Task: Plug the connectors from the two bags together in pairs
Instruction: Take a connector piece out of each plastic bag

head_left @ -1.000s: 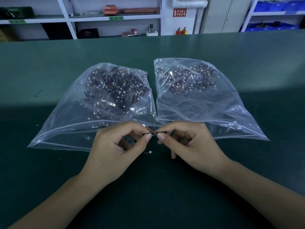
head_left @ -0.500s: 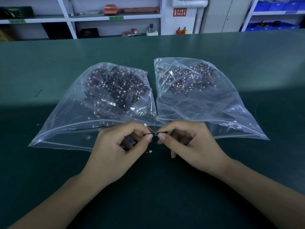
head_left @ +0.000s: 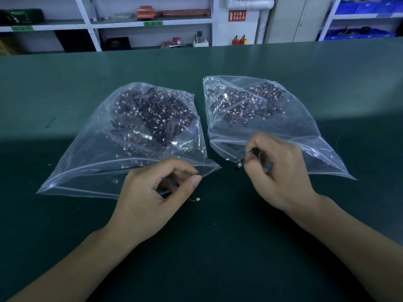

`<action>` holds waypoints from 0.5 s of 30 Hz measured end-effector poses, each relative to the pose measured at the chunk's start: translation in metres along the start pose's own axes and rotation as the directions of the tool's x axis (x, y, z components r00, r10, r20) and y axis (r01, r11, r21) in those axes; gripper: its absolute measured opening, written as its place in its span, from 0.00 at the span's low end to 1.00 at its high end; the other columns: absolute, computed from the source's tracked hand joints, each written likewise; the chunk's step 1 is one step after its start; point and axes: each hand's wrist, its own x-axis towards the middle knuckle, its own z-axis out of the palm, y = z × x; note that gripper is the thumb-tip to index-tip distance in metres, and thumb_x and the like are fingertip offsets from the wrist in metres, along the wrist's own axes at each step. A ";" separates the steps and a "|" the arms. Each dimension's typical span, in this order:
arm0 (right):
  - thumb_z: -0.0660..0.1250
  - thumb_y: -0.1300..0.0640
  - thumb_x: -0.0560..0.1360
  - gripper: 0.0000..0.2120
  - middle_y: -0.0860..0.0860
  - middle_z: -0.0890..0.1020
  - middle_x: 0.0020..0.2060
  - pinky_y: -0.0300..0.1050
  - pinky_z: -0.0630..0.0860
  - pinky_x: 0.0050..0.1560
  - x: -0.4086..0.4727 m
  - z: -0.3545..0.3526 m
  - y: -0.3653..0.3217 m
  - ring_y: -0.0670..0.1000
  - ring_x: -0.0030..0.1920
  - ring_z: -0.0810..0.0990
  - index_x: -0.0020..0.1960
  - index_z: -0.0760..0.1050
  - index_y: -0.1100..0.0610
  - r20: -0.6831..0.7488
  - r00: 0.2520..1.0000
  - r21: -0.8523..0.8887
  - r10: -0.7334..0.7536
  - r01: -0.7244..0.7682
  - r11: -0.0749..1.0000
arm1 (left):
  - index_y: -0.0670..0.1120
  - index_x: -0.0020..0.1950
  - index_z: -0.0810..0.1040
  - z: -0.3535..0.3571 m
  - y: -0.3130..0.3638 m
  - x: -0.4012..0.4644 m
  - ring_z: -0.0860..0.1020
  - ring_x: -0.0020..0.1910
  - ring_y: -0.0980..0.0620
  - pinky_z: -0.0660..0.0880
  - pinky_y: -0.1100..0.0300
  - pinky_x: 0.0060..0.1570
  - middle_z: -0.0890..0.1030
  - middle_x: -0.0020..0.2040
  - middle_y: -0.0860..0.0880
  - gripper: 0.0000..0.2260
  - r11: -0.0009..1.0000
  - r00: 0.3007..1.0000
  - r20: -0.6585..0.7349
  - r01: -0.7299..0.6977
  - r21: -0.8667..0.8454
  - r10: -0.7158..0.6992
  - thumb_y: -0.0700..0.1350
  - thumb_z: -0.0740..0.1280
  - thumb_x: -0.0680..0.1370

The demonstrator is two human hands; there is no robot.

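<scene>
Connectors fill two clear plastic bags lying side by side on the green desk (head_left: 65, 214): the left bag (head_left: 91, 158) toward 11 o'clock and the right bag (head_left: 305, 131) toward 1 o'clock, their near corners almost meeting at the centre. Each holds a dark tangle of small white plugs on red and black leads, heaped at its far end.

The left hand (head_left: 152, 197) rests at the mouth of the left bag, fingers curled, thumb and forefinger pinched together on something thin; what exactly it grips is too small to tell. Just at 4 o'clock from that hand a loose connector (head_left: 197, 199), white plug on an orange-yellow lead, lies on the desk, apart from the fingertips.

The right hand (head_left: 281, 173) sits over the mouth of the right bag, blurred, fingers curled round a wired connector (head_left: 236, 160): a white plug and red lead stick out toward 9 o'clock, with a dark piece beside the fingertips.

At 12 o'clock beyond the desk stand white shelves (head_left: 150, 22), a red wall sign (head_left: 237, 15), and two small red fire extinguishers (head_left: 238, 40); blue bins (head_left: 368, 7) fill racks toward 2 o'clock.
</scene>
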 end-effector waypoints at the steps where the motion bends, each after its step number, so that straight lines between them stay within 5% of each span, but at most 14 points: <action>1: 0.59 0.56 0.72 0.07 0.49 0.74 0.33 0.51 0.71 0.34 0.001 -0.001 0.003 0.54 0.34 0.74 0.39 0.72 0.59 -0.006 1.000 -0.002 0.005 -0.005 1.000 | 0.50 0.53 0.86 0.000 0.000 0.000 0.86 0.43 0.56 0.78 0.70 0.44 0.85 0.44 0.59 0.04 1.000 1.000 0.003 0.002 0.000 -0.002 0.49 0.73 0.81; 7: 0.63 0.57 0.73 0.06 0.48 0.76 0.33 0.48 0.73 0.35 0.004 -0.001 0.010 0.48 0.32 0.76 0.39 0.72 0.58 0.029 0.998 -0.079 0.060 -0.058 0.995 | 0.47 0.47 0.86 -0.001 0.002 0.000 0.85 0.41 0.55 0.76 0.70 0.43 0.85 0.41 0.57 0.08 1.000 1.000 0.019 -0.004 0.021 0.003 0.49 0.72 0.82; 15: 0.73 0.57 0.72 0.05 0.44 0.82 0.32 0.48 0.78 0.35 0.005 -0.003 0.021 0.52 0.33 0.81 0.38 0.81 0.52 0.076 0.996 -0.327 0.048 -0.021 0.945 | 0.46 0.43 0.86 -0.003 0.000 0.000 0.84 0.39 0.53 0.79 0.62 0.40 0.85 0.38 0.57 0.11 0.997 1.000 0.016 -0.022 0.079 0.020 0.50 0.72 0.82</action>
